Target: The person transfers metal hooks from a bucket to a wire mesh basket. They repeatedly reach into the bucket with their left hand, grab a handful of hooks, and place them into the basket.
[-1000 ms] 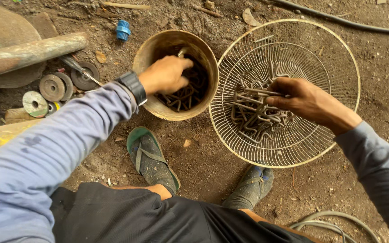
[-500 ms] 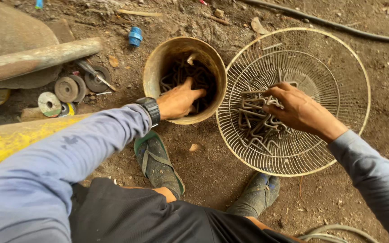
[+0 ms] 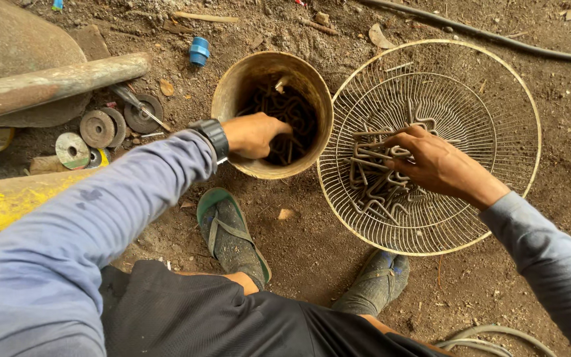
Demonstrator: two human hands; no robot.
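A rusty round bucket stands on the dirt floor with dark bent metal rods inside. My left hand, a black watch on its wrist, grips the bucket's near rim with fingers curled inside. To the right lies a round wire fan-guard basket with a pile of bent metal rods. My right hand rests on that pile, fingers closed around a few rods at its left side.
Left of the bucket lie several grinding discs, a blue pipe fitting and a thick rusty pipe over a yellow object. A black hose crosses the top. My sandalled feet sit below the bucket and basket.
My left hand has drawn back from over the rods in the bucket to its near rim. My right hand has shifted slightly on the pile in the wire basket.
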